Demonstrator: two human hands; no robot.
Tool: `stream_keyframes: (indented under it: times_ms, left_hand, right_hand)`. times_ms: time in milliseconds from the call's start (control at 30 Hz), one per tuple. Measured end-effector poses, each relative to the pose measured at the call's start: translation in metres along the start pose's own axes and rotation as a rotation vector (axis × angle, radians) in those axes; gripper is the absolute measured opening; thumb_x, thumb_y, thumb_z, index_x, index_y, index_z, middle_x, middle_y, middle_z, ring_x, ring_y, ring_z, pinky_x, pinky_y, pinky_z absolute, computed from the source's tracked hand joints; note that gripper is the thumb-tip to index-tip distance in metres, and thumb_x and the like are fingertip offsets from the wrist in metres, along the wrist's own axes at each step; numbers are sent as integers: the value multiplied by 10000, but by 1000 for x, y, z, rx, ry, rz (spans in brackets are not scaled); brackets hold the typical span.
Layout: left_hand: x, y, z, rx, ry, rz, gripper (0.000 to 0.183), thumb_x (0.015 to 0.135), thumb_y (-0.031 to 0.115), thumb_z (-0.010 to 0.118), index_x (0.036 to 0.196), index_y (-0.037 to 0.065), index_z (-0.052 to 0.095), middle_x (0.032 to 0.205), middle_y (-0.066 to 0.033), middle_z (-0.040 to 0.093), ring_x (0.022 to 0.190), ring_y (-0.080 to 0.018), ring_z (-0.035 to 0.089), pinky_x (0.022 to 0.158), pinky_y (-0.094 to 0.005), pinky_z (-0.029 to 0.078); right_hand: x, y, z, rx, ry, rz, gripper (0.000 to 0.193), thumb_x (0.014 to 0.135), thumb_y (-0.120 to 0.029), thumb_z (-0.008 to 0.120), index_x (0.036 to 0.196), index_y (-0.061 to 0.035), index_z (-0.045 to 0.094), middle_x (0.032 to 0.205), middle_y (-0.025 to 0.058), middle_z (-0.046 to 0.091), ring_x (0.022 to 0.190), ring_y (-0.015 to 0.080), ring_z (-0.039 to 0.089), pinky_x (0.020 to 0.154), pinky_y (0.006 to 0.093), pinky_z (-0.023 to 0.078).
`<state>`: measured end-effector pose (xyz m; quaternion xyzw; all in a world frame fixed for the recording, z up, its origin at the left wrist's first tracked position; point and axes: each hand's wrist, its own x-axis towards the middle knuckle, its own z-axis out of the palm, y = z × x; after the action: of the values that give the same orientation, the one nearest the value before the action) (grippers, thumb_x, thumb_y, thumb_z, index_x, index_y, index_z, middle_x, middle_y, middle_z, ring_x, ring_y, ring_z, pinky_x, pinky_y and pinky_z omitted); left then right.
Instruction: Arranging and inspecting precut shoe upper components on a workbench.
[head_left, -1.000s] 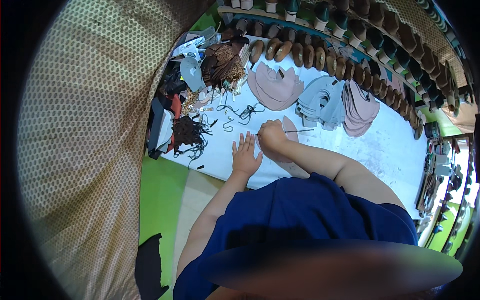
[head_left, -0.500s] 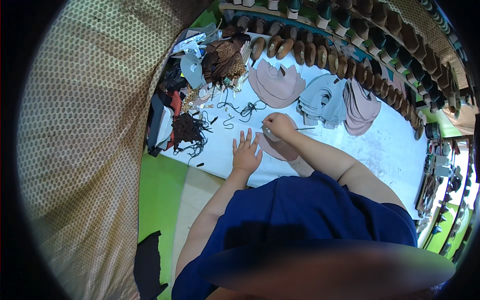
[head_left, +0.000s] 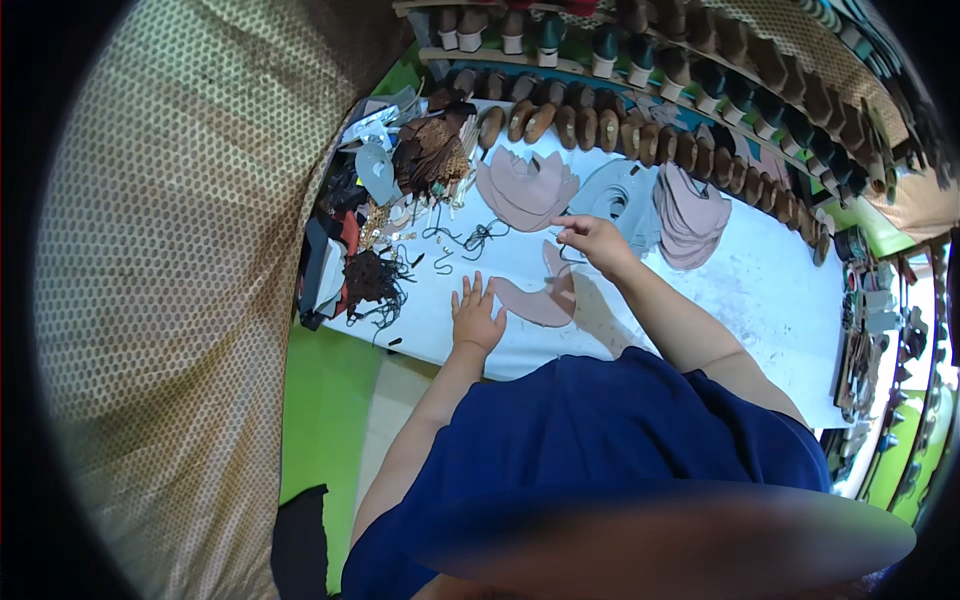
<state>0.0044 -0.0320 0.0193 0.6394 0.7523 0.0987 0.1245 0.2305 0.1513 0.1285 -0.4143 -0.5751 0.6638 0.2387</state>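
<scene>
My left hand (head_left: pixel 478 318) lies flat on the white table, fingers spread, just left of a curved pink shoe-upper piece (head_left: pixel 535 305). Raised over the right of that piece, my right hand (head_left: pixel 598 245) has its index finger stretched forward and the others curled. A thin dark stick (head_left: pixel 572 260) shows below its fingers and seems held there; its far part is hidden. Beyond the hand are stacks of cut pieces: a pink stack (head_left: pixel 522 195), a grey stack (head_left: pixel 620 205) partly behind my fingers, and another pink stack (head_left: pixel 692 218).
Brown shoe soles or forms (head_left: pixel 608 130) line the table's back edge, below shelves of heeled shoes (head_left: pixel 605 50). Left on the table lie brown straps (head_left: pixel 430 155), dark cords (head_left: pixel 470 238) and a dark tangled bundle (head_left: pixel 372 275). A patterned curtain (head_left: pixel 190 300) hangs at the left.
My right hand has lifted off the pink piece and moved away toward the grey stack, its index finger now extended. The grey piece under it no longer lies there. My left hand stays flat.
</scene>
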Motion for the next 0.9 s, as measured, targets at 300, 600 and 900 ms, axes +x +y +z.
stream_keyframes:
  times_ms: [300, 600, 900]
  left_hand:
    - [2, 6, 0, 48, 6, 1, 687, 898, 329, 611, 1528, 151, 404, 1630, -145, 285, 1521, -346, 208, 1217, -537, 144]
    - [0, 5, 3, 99, -31, -55, 696, 911, 363, 584, 1548, 179, 372, 1647, -114, 257, 1529, -317, 198, 1228, -520, 125]
    - [2, -1, 7, 80, 2, -33, 765, 903, 377, 586, 1566, 109, 312, 1645, -116, 263, 1535, -311, 180, 1228, -524, 120]
  right_hand:
    - [-111, -62, -81, -358, 210, -363, 490, 912, -42, 684, 1385, -73, 555, 925, 17, 678, 893, 90, 612, 828, 258, 485]
    - [-189, -82, -119, -861, 499, -684, 438, 857, -67, 732, 1285, -91, 643, 906, 65, 714, 862, 209, 645, 796, 326, 499]
    - [-122, 34, -40, -833, 300, -667, 307, 816, -122, 736, 1121, -137, 697, 849, 36, 717, 856, 274, 662, 879, 422, 444]
